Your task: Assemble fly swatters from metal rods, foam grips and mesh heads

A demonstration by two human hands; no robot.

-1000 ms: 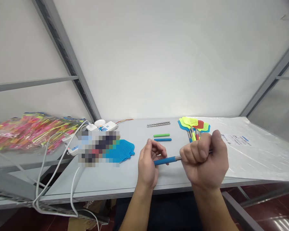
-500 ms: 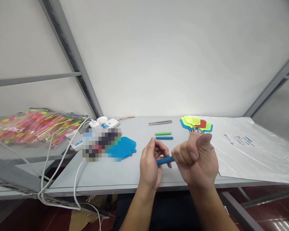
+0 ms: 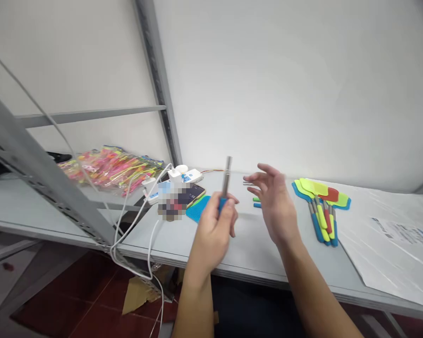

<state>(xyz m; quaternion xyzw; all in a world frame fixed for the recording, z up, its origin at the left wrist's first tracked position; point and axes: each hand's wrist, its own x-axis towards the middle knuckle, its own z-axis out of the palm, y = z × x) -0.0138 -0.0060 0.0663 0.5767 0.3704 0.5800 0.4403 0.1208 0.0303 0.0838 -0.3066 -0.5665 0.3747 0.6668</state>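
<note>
My left hand (image 3: 215, 230) is wrapped round the blue grip of a fly swatter handle (image 3: 226, 180), whose metal rod points up. My right hand (image 3: 277, 202) is open, its fingers apart and holding nothing. Close to its fingertips lie thin metal rods (image 3: 247, 183), partly hidden. Behind that hand show the ends of a green grip (image 3: 256, 199) and a blue grip (image 3: 257, 205). A blue swatter head (image 3: 196, 212) lies flat to the left, partly covered by my left hand and a phone.
Several fly swatters (image 3: 322, 206) with yellow, red and blue heads are piled on the right, beside a white plastic sheet (image 3: 391, 253). At left are a phone (image 3: 193, 195), a power strip (image 3: 192, 176) with white cables, a metal shelf post (image 3: 158, 70) and bagged colourful items (image 3: 113, 169).
My right hand has let go of the blue grip and opened. The handle, in my left hand, now stands with its metal rod upward. The view has swung left.
</note>
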